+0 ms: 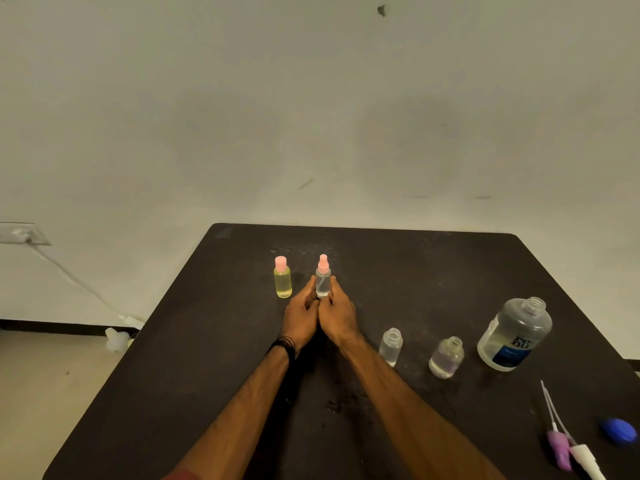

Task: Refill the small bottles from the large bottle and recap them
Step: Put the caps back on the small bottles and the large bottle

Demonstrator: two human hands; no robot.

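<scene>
1. Small bottles first, nearest ones: clear uncapped plastic bottle [391, 346] and lilac-tinted uncapped bottle [446, 357] wait by my right forearm, beside the large clear blue-labelled bottle [514, 334], cap off, probably staged for pouring.
2. Purple and white spray pumps [571, 452] lie at the near right edge of the black table [207, 375].
3. My left hand [301, 315] and right hand [337, 315] pinch the clear pink-pump spray bottle [323, 280], upright on the table.
4. Yellow pink-capped bottle [282, 280] just beside it: looks like the done row.

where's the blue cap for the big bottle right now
In the head view the blue cap lies on the table at the far right edge, nearer the person than the open large bottle, right of the two loose spray tops.
</scene>
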